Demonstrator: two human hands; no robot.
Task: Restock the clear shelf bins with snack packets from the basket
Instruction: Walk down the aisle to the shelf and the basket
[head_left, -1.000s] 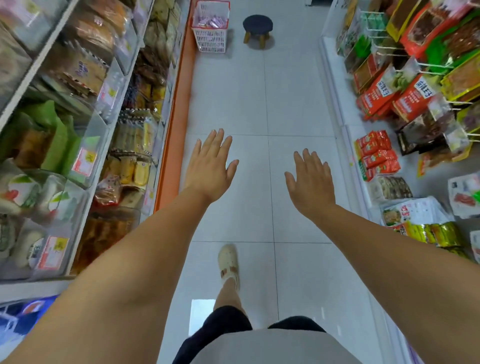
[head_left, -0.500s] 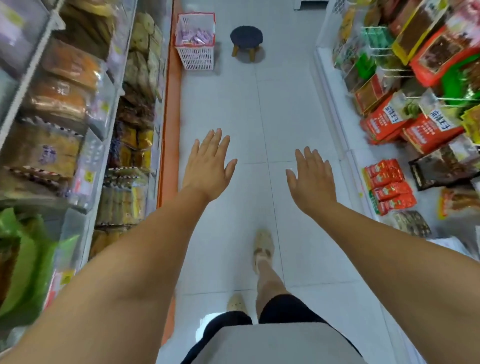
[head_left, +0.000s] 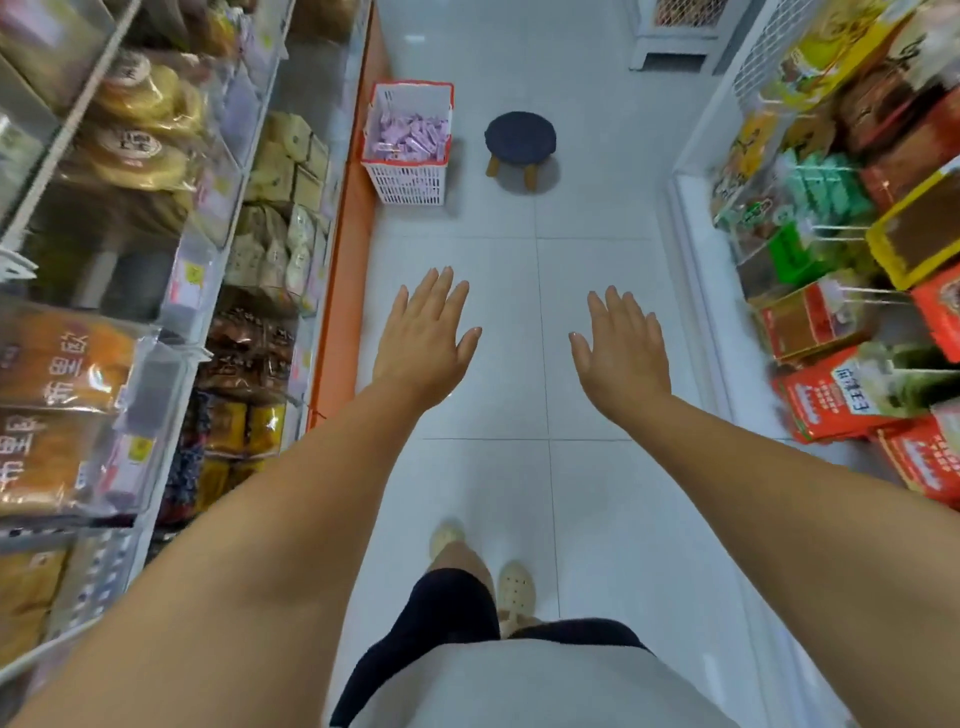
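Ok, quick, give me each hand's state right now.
Left hand: open, fingers straight, holding nothing, out over the floor.
Right hand: open, fingers straight, holding nothing, out over the floor.

The basket (head_left: 408, 182) is showing white lattice walls under a red rim; its packets (head_left: 410, 134) are looking lilac; the stool (head_left: 519, 134) is wearing a navy top.

Both arms reach straight forward; the left hand (head_left: 423, 340) and right hand (head_left: 621, 351) are held palms down, fingers straight (thumbs spread inward), holding nothing.
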